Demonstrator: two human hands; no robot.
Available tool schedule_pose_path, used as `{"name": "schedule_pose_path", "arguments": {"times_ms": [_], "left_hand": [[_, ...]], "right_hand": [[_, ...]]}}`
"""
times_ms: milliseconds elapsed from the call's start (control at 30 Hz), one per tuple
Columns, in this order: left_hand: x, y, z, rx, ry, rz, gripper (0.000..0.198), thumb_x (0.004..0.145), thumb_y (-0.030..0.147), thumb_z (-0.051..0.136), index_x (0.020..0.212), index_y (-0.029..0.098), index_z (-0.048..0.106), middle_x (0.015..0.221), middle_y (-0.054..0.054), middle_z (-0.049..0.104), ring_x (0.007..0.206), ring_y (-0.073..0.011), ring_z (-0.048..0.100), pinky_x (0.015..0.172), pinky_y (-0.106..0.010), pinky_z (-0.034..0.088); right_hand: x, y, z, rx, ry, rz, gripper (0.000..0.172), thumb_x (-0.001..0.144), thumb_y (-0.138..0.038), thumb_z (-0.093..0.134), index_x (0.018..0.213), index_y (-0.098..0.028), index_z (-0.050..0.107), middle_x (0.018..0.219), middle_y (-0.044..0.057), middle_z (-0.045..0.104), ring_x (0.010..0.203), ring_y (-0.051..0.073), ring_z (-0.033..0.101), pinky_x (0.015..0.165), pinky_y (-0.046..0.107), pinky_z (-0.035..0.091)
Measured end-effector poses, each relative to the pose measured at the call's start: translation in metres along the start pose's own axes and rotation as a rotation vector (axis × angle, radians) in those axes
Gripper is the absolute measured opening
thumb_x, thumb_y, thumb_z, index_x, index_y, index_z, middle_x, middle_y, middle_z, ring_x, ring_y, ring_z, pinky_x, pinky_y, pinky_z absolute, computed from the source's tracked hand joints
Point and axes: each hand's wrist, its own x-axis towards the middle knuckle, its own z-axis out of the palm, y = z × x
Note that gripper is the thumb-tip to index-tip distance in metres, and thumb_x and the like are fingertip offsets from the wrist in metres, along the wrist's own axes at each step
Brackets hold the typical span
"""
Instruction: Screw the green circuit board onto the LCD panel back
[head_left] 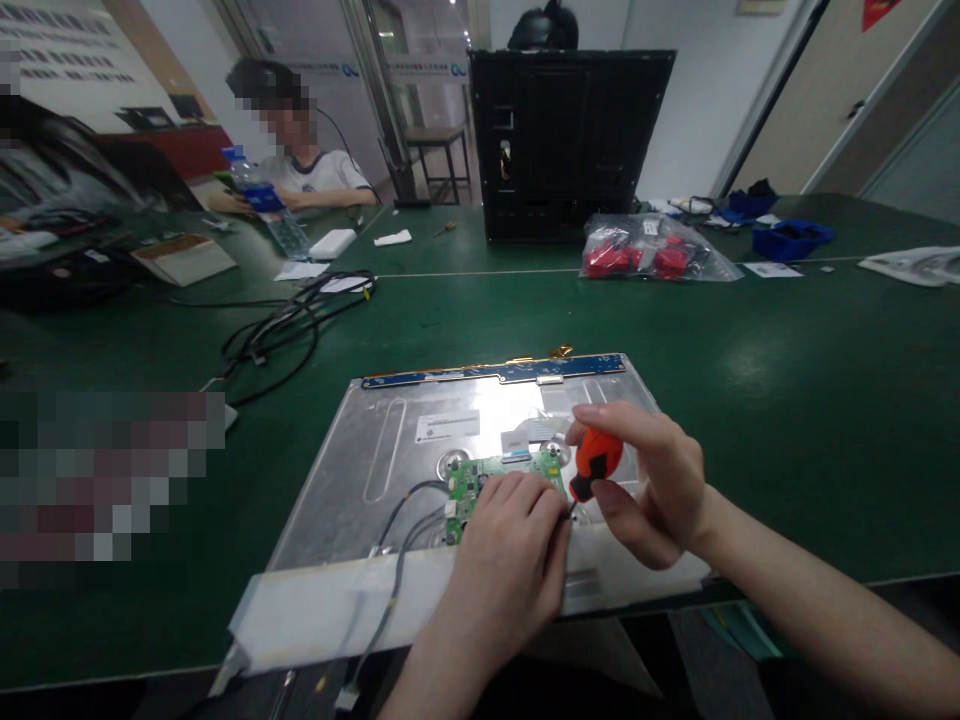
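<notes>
A metal display panel point(337, 480) lies back side up at the table's near edge, with a green circuit board point(466, 482) on it. My right hand point(652, 470) grips a short orange and black screwdriver point(598, 458) between thumb and fingers. The screwdriver points down, slightly tilted, at the board's right near corner. My left hand point(517, 535) covers much of the board, fingers bent together by the screwdriver's tip; what they pinch, if anything, is hidden. Dark cables point(409, 545) run from the board's left side. A blue circuit strip point(495, 372) follows the panel's far edge.
Coiled black cables point(300, 310) lie left on the green table point(787, 380). A black monitor-like housing point(570, 140) stands at the back, beside a clear bag of red parts point(652, 250). Blue trays point(791, 238) sit far right. A person point(315, 175) sits behind a water bottle point(266, 205).
</notes>
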Motion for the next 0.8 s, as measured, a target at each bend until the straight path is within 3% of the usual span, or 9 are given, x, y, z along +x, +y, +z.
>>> {"name": "schedule_pose_path", "arguments": {"times_ms": [167,433,800], "left_hand": [[0.0002,0.0,-0.0003,0.005,0.015,0.014,0.012,0.093,0.009,0.055,0.094,0.019,0.06,0.094,-0.007,0.069,0.089,-0.028,0.064,0.079,-0.042,0.051],[0.0009,-0.0013,0.0015,0.03,0.078,0.049,0.013,0.09,0.007,0.056,0.092,0.019,0.058,0.091,-0.007,0.069,0.085,-0.0274,0.065,0.077,-0.041,0.052],[0.0016,-0.0006,0.0005,0.028,0.082,0.051,0.013,0.092,0.008,0.054,0.091,0.02,0.057,0.091,-0.007,0.068,0.085,-0.0266,0.064,0.076,-0.04,0.052]], "right_hand": [[-0.0001,-0.002,-0.0004,-0.073,0.012,0.003,0.061,0.084,-0.014,0.055,0.145,-0.011,0.053,0.082,0.002,0.068,0.063,0.019,0.063,0.049,0.03,0.052],[0.0045,-0.0043,-0.0005,-0.16,0.015,0.0,0.05,0.096,-0.021,0.061,0.145,-0.016,0.05,0.072,-0.004,0.064,0.053,0.015,0.058,0.043,0.027,0.048],[0.0026,-0.0017,0.0,-0.068,-0.008,-0.01,0.05,0.098,-0.025,0.055,0.146,-0.012,0.05,0.078,0.0,0.066,0.059,0.016,0.064,0.048,0.028,0.054]]}}
